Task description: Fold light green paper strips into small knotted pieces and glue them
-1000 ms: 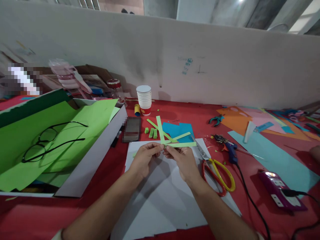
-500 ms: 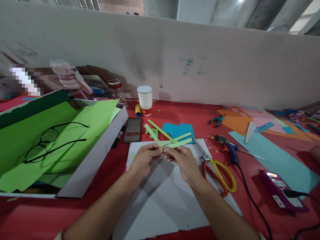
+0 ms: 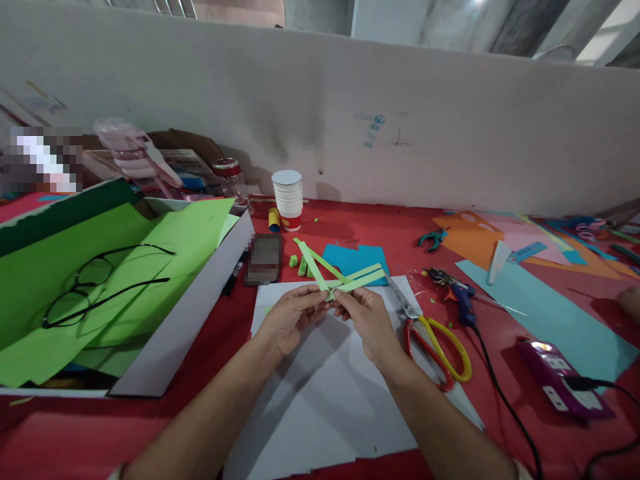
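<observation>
Light green paper strips meet at a folded point between my two hands, over the white paper. My left hand pinches the joint from the left, thumb on top. On the other side, my right hand pinches the same strips near their crossing. The free ends fan outward, two toward the upper left and two toward the right. Small folded green paper pieces lie just beyond. To the right of my right hand rest scissors with red and yellow handles.
A box with green sheets and eyeglasses stands left. Behind are a phone, stacked paper cups and blue paper. At right lie a glue gun, a purple power strip, pliers and another person's hand.
The two left strip ends have swung closer together, their tips now meeting. The two right ends also sit nearer each other. Both hands stay almost in place, still pinching the strips.
</observation>
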A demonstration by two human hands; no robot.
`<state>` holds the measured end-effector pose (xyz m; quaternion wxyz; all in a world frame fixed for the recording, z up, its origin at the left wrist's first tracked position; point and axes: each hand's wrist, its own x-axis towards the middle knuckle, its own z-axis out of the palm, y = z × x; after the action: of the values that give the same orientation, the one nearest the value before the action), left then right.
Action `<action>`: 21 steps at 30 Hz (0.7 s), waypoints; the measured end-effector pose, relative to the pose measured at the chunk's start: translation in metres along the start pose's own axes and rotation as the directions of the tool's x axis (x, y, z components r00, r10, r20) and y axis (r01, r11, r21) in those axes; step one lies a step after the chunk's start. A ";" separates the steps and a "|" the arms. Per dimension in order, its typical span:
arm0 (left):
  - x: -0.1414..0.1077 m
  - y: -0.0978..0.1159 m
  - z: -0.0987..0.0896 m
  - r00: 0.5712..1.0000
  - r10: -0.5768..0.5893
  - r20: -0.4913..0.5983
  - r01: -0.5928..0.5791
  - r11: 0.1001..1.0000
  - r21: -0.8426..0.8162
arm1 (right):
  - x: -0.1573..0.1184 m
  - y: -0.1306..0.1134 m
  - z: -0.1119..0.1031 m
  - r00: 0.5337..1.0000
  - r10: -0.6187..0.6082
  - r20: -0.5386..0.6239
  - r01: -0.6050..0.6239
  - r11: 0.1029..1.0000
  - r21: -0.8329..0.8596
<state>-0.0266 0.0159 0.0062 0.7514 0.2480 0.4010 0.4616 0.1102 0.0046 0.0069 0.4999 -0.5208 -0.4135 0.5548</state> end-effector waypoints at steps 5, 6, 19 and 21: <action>-0.001 -0.001 0.000 1.000 0.002 0.028 -0.001 1.000 -0.026 | -0.001 0.001 0.002 1.000 0.002 0.016 -0.003 0.999 0.036; -0.001 -0.001 0.001 1.000 -0.001 0.031 0.002 1.000 -0.026 | -0.001 0.001 0.002 1.000 -0.004 0.015 0.003 0.999 0.043; 0.003 -0.001 -0.003 0.995 -0.033 -0.096 0.015 0.983 -0.182 | -0.002 -0.001 0.003 0.999 -0.033 0.022 0.031 0.996 0.086; 0.004 -0.001 -0.003 0.997 -0.040 -0.064 0.025 0.976 -0.217 | -0.004 0.001 0.004 0.991 -0.098 0.088 0.097 0.995 0.011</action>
<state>-0.0278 0.0185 0.0018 0.7672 0.1424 0.3780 0.4982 0.1059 0.0011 0.0070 0.5094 -0.4731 -0.4583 0.5537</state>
